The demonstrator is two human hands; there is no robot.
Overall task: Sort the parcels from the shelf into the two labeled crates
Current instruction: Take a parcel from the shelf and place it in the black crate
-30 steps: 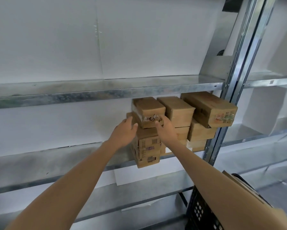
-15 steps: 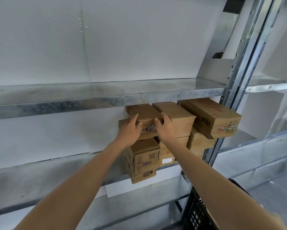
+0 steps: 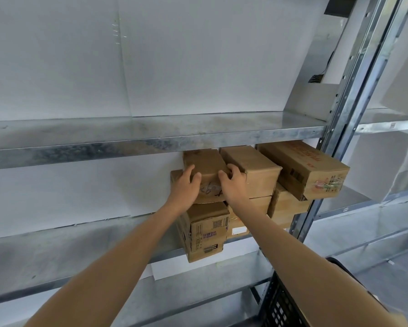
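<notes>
Both hands clamp the top-left cardboard box [image 3: 206,167] on the galvanized steel shelf [image 3: 56,234]: left hand [image 3: 184,185] and right hand [image 3: 233,182] fingers curled over its upper corners, black perforated plastic crate [image 3: 280,305] lower right.

Head view faces shelf [image 3: 151,135] close (slightly upward).

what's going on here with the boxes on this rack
A person is reaching into a metal shelf stacked with cardboard parcels. The left hand and right hand both grip the top-left parcel at its front upper edge, one on each side. It appears to rest on the box below, not yet pulled out. The other parcels sit untouched beside it, and a black crate shows at the lower right.
</notes>
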